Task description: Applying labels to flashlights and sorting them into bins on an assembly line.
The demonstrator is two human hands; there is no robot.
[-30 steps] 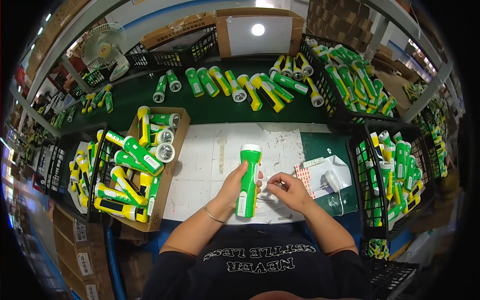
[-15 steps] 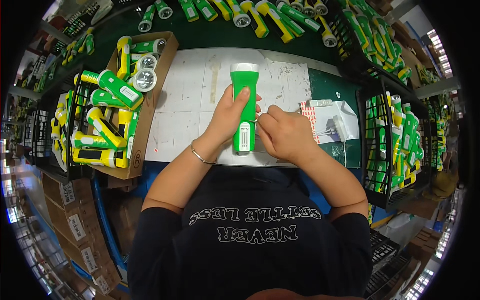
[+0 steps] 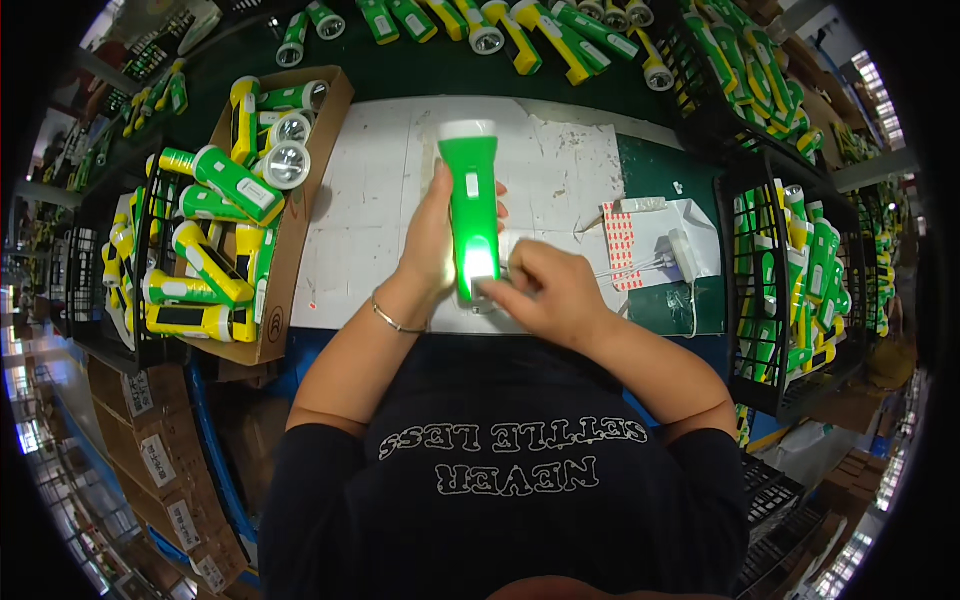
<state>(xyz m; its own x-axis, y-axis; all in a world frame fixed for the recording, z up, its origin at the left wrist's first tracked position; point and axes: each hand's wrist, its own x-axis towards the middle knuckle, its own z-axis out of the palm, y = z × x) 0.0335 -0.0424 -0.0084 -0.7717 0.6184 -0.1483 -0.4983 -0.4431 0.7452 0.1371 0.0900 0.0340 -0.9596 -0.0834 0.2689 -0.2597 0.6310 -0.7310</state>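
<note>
A green flashlight (image 3: pixel 468 155) with a white head stands lengthwise before me, its head pointing away. My left hand (image 3: pixel 428 238) is wrapped round its body from the left, the fingertips showing on the right side. A bright white light panel (image 3: pixel 482 256) glows on the lower body, by a small white switch (image 3: pixel 473 186) further up. My right hand (image 3: pixel 555 292) is curled at the lower right side, its thumb against the flashlight's near end. White thin wires (image 3: pixel 650 264) run toward that hand from a white adapter (image 3: pixel 686 255); what its fingers pinch is hidden.
A cardboard box (image 3: pixel 300 225) of green and yellow flashlights stands at left. Black crates (image 3: pixel 762 300) of more flashlights are at right. Several flashlights lie along the far edge (image 3: pixel 520 45). A sheet of red-marked stickers (image 3: pixel 622 245) lies right of the white work surface (image 3: pixel 370 200).
The light panel on the flashlight has come on. My left thumb has left the switch. The flashlight has shifted slightly left and tilted, and my right thumb has moved onto its near end.
</note>
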